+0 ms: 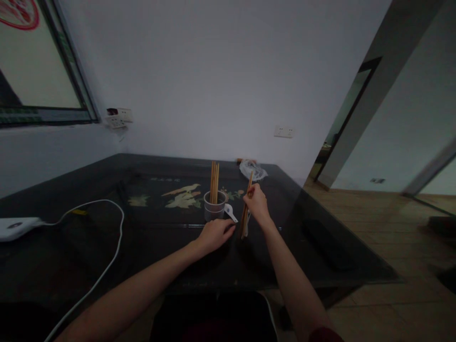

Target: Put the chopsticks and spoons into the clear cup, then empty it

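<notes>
My right hand [257,203] is closed around wooden chopsticks [244,221], held nearly upright with their lower ends close to the tabletop. Something pale shows beside the lower part of these chopsticks, too small to make out. My left hand [214,234] rests on the table, thumb apart from the fingers, with nothing visible in it. Just beyond that hand stands a grey metal cup [214,212], with several more chopsticks [214,180] upright inside. A white spoon [231,213] lies against the right side of the cup, its handle end near my left fingertips.
The dark glossy table [142,256] carries a painted bird pattern. A crumpled clear plastic bag [252,170] lies at the back edge by the wall. On the left, a white power strip [19,228] trails a white cable [120,232]. A dark flat object [327,244] lies at right.
</notes>
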Action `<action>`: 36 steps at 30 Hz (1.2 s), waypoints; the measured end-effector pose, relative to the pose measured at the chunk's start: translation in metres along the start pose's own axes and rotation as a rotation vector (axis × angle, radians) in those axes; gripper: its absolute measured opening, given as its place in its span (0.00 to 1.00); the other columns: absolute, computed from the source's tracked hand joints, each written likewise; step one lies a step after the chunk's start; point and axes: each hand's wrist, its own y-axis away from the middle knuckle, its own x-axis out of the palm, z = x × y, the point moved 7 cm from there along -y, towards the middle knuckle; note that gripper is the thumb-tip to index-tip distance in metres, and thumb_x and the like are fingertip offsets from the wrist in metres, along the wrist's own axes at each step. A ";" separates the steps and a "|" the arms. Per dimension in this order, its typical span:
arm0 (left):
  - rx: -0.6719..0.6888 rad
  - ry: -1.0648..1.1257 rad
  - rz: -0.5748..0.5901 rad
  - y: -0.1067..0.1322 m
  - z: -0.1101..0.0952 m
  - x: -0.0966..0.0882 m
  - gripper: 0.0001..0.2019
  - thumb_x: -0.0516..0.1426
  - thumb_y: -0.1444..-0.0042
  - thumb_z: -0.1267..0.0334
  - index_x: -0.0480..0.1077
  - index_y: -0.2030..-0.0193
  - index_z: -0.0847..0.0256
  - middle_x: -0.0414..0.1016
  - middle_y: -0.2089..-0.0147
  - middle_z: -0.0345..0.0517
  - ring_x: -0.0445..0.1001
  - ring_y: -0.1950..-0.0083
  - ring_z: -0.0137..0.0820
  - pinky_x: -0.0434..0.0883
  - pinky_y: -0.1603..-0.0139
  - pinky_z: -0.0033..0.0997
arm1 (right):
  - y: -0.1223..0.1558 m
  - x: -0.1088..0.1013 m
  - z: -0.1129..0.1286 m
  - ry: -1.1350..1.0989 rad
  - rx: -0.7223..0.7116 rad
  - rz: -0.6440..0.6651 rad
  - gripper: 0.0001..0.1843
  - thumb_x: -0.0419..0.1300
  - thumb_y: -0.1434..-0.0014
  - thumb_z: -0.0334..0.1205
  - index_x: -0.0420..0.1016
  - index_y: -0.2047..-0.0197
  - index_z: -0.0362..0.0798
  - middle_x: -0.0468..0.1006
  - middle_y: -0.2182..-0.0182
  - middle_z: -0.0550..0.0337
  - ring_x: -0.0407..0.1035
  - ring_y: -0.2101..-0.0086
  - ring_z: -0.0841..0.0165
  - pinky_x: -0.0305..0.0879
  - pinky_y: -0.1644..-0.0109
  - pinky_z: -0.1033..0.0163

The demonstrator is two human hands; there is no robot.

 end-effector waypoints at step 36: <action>0.176 0.256 -0.196 -0.006 0.008 -0.026 0.12 0.51 0.39 0.61 0.73 0.62 0.63 0.73 0.71 0.42 0.68 0.72 0.28 0.60 0.71 0.25 | 0.035 -0.003 0.049 -0.876 -0.237 0.253 0.14 0.65 0.52 0.49 0.75 0.69 0.47 0.74 0.74 0.62 0.68 0.74 0.70 0.69 0.73 0.66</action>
